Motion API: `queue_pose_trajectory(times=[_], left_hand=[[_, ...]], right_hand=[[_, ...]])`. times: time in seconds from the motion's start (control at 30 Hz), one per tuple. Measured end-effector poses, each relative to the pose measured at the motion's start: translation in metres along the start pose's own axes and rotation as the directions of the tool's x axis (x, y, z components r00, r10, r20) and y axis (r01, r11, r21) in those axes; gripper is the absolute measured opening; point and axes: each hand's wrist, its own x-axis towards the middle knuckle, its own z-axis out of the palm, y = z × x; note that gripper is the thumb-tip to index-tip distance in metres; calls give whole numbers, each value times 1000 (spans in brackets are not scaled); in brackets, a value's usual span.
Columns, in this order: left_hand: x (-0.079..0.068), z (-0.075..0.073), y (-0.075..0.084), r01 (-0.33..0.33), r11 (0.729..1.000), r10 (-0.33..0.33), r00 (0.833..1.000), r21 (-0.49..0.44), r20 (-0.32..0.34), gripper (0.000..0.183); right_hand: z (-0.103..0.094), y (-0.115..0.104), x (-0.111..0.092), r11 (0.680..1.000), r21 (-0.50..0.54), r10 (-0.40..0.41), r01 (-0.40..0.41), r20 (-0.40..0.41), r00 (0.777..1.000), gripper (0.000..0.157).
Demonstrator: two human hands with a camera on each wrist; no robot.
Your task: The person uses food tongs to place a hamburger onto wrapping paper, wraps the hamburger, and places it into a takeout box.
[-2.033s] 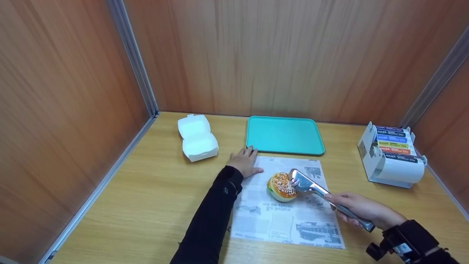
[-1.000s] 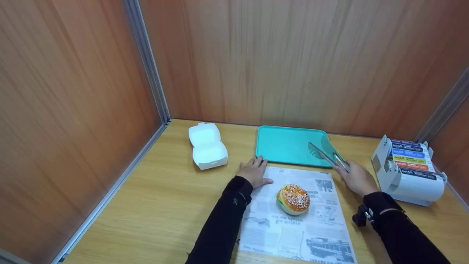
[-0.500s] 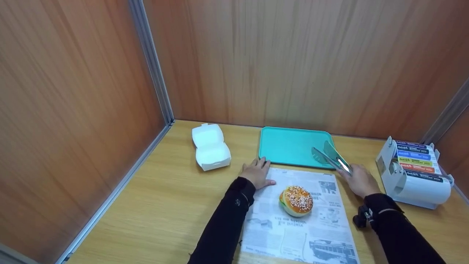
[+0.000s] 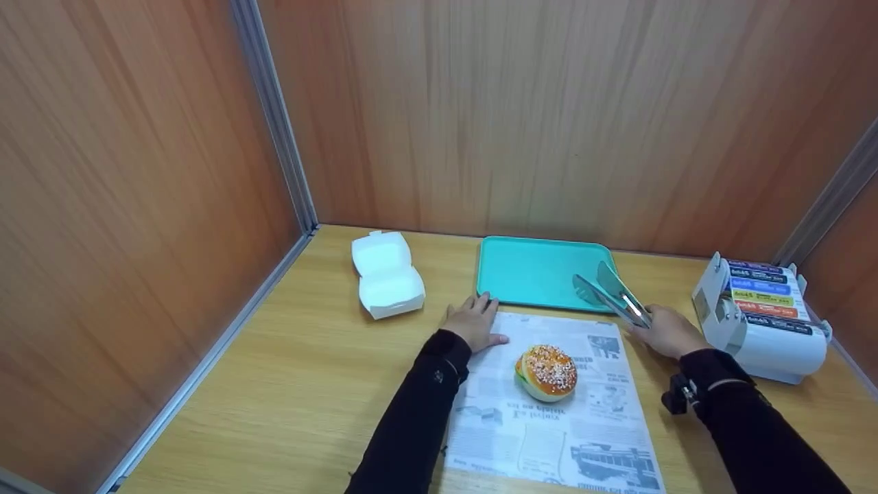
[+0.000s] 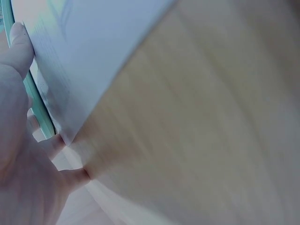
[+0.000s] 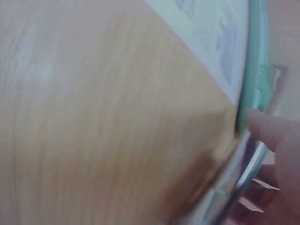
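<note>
Left hand (image 4: 472,324), fingers spread, should press lightly at the far-left corner of the paper (image 4: 504,439); the burger (image 4: 547,372) sits mid-paper; tongs (image 4: 622,303), over the tray (image 4: 528,271) by the table's far edge, gripped by the right hand (image 4: 667,332), should clear its rim.

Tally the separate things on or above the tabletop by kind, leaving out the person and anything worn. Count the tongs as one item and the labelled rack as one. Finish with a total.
Burger: 1
Printed paper sheet: 1
Tongs: 1
Teal tray: 1
Open white box: 1
White labelled rack: 1
Total: 6
</note>
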Motion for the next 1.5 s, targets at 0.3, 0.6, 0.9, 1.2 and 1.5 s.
queue_pose_trajectory(times=[0.3, 0.6, 0.9, 1.2, 1.5], left_hand=[[-3, 2, -9, 7, 1000, -7, 1000, -9, 21, 84], [-7, 14, -23, 12, 1000, -12, 1000, -3, 11, 90], [-44, 2, -10, -57, 996, 56, 998, -70, -16, 86], [-76, -11, -12, -252, 966, 258, 950, -52, 176, 111], [-80, 0, -22, -215, 975, 221, 948, -52, 229, 122]], right_hand=[[-11, -4, -27, 996, 2, 92, -93, 105, 990, 97], [21, -46, -76, 989, -16, -151, 150, -104, 983, 54], [43, -57, -106, 924, -89, -352, 372, 183, 918, 90], [45, -41, -102, 905, -104, -385, 411, 205, 900, 125], [55, -43, -103, 927, -141, -294, 347, 298, 908, 121]])
